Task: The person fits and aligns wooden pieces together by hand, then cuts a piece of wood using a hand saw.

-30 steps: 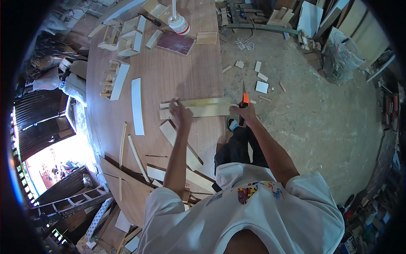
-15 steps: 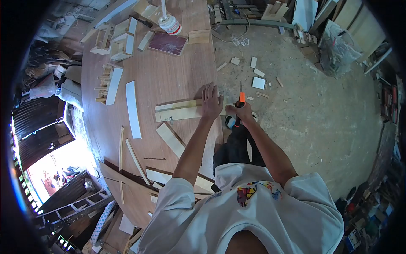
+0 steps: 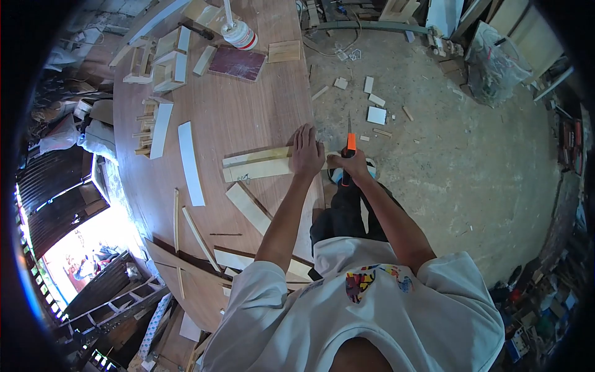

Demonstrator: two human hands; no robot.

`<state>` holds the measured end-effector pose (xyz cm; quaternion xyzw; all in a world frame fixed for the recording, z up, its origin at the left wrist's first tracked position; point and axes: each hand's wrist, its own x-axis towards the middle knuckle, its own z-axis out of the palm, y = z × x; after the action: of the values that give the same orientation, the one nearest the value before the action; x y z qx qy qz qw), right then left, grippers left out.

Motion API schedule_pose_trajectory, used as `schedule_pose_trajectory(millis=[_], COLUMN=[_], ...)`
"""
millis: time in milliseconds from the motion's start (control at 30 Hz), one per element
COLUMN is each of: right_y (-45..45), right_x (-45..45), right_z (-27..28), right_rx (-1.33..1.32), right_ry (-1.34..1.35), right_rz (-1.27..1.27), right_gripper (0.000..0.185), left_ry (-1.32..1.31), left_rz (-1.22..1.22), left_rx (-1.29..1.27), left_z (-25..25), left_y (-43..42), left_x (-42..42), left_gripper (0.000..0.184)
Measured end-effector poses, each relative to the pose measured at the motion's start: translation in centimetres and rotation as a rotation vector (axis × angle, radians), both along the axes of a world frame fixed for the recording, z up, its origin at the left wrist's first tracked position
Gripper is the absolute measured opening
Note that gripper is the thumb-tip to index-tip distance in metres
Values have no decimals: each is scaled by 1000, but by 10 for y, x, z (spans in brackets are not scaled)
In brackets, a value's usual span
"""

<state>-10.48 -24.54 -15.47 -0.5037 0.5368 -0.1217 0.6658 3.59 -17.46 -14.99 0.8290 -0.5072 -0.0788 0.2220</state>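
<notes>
My left hand [image 3: 307,152] lies flat, fingers stretched forward, on two pale wooden boards [image 3: 263,168] placed side by side at the table's right edge. Pencil-like marks show on the nearer board. My right hand [image 3: 351,166] is wrapped round the orange and black handle of a handsaw [image 3: 351,142], just beyond that edge and close to the boards' ends. Its thin blade, seen nearly edge-on, points away from me. Whether the blade touches the wood I cannot tell.
On the wooden table [image 3: 248,99] are a white strip [image 3: 191,164], small wooden frames [image 3: 169,69], a glue tub [image 3: 240,35] and a dark red block [image 3: 237,63]. Another board [image 3: 249,208] lies nearer me. Offcuts [image 3: 376,115] litter the floor at right.
The view has shifted slightly, so the table appears a little further left. The saw has tilted a little in my right hand's grip; my left hand stays flat on the boards.
</notes>
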Motion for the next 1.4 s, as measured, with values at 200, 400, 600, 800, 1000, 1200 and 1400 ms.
schedule_pose_trajectory(millis=[200, 400, 600, 800, 1000, 1200, 1400], right_y=[-5, -6, -28, -15, -3, 7, 2], right_x=[-7, -39, -65, -56, -33, -31, -8], right_z=[0, 13, 39, 72, 158, 202, 211], right_rx=[-19, 143, 180, -666, -263, 26, 145], right_ry=[63, -92, 114, 41, 133, -72, -101], right_rz=[83, 38, 284, 316, 170, -6, 28], right_gripper=[44, 32, 19, 22, 17, 13, 13], left_ry=[-33, -29, -59, -45, -45, -62, -70], left_rz=[-20, -36, -50, -52, -89, -74, -114], left_rx=[-44, -97, -43, -30, -12, -153, -158], left_z=[0, 2, 2, -6, 4, -1, -8], left_y=[2, 0, -1, 1, 0, -2, -2], left_x=[0, 0, 1, 3, 4, 3, 3], left_gripper=[28, 18, 19, 20, 20, 16, 20])
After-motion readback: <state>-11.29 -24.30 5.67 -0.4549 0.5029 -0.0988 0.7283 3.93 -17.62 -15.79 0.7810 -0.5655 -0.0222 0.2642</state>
